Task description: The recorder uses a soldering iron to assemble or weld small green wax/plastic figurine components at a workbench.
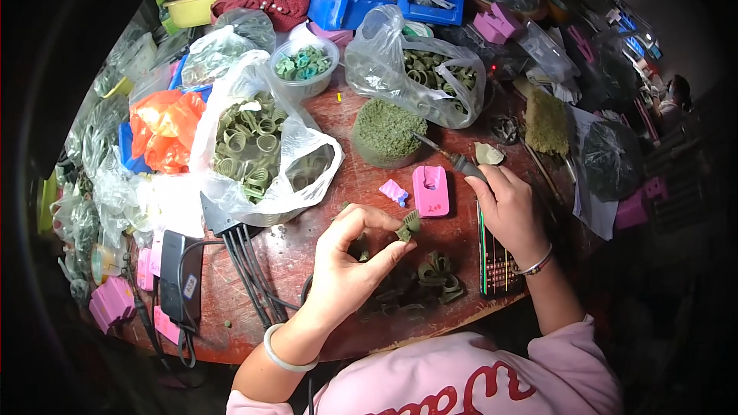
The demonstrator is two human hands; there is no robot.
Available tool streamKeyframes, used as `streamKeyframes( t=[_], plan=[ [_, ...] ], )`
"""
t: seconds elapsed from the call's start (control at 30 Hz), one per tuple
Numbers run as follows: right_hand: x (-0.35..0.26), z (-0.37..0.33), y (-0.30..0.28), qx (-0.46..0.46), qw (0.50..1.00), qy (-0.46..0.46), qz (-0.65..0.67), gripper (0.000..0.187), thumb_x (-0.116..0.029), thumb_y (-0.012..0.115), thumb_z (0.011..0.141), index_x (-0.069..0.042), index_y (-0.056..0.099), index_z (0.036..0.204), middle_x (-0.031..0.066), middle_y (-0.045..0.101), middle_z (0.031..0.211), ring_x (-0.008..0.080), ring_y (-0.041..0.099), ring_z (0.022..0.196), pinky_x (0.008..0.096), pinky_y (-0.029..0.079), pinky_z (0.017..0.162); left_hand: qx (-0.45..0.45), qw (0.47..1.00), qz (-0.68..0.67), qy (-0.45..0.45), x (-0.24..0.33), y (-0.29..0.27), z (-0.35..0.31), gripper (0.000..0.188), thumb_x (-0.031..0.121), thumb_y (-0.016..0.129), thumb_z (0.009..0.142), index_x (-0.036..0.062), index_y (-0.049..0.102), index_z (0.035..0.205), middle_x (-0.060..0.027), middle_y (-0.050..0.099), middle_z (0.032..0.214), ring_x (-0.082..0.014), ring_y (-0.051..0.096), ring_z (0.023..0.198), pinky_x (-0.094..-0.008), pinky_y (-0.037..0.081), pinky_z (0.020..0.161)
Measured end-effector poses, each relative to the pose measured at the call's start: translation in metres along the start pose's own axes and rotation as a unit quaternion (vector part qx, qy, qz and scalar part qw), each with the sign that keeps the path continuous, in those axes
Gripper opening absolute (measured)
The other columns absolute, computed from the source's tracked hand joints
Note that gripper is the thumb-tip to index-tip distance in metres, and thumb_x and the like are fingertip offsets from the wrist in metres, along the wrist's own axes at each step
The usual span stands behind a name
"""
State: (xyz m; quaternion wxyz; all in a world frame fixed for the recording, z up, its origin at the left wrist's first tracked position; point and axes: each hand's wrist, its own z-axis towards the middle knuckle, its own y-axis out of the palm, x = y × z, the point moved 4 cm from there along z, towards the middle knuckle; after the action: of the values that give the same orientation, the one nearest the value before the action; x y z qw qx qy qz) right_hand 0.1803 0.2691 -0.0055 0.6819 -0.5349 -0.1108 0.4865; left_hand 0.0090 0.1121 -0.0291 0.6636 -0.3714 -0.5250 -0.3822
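Observation:
My left hand (350, 257) is closed, pinching a small ridged green piece (410, 224), wax-like in look, between thumb and forefinger. My right hand (511, 215) grips the dark handle of a soldering-iron-like pen (463, 164). Its metal tip reaches the edge of a round tub heaped with green granules (388, 131); whether it touches them I cannot tell. Between the hands lie a pink block (431, 190) with a hollow in it and a small lilac piece (393, 192). Several curled green pieces (440, 277) rest on the table near my left hand.
Plastic bags of green ring-like pieces (250, 142) stand left and at the back (442, 81). A clear tub (304, 68) holds small green and teal bits. Black cables (250, 277) and a power adapter (181, 275) lie left. A calculator-like device (498, 269) sits under my right wrist.

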Motion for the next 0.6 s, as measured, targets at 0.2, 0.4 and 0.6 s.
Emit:
streamKeyframes(
  t=[0.2,0.4,0.6],
  plan=[
    [0.000,0.001,-0.001,-0.012,1.000,0.021,0.015,0.015,-0.013,0.060,0.092,0.001,0.059,0.094,0.0191,0.057,0.075,0.0388,0.057,0.066,0.0423,0.044,0.057,0.016,1.000,0.018,-0.006,0.001,-0.002,0.000,0.024,0.001,0.079,0.073,0.0033,0.064,0.091,0.0024,0.059,0.085,-0.0013,0.042,0.063,-0.0175,0.036,0.058],
    [0.001,0.001,-0.002,-0.009,0.999,0.006,0.033,0.015,-0.013,0.060,0.091,0.001,0.056,0.088,0.0204,0.057,0.075,0.0410,0.058,0.067,0.0444,0.044,0.055,0.031,0.999,-0.012,-0.014,-0.008,-0.002,0.001,0.020,-0.001,0.077,0.075,0.0023,0.062,0.089,0.0024,0.059,0.083,-0.0009,0.045,0.063,-0.0177,0.037,0.058],
    [-0.018,-0.010,-0.028,0.007,0.992,0.040,0.119,0.014,-0.012,0.067,0.087,0.001,0.061,0.084,0.0169,0.058,0.068,0.0316,0.057,0.057,0.0365,0.042,0.052,0.046,0.998,-0.021,-0.030,-0.006,-0.004,-0.002,0.018,-0.002,0.075,0.076,0.0022,0.063,0.089,0.0024,0.060,0.082,-0.0010,0.045,0.064,-0.0177,0.037,0.057]
  ],
)
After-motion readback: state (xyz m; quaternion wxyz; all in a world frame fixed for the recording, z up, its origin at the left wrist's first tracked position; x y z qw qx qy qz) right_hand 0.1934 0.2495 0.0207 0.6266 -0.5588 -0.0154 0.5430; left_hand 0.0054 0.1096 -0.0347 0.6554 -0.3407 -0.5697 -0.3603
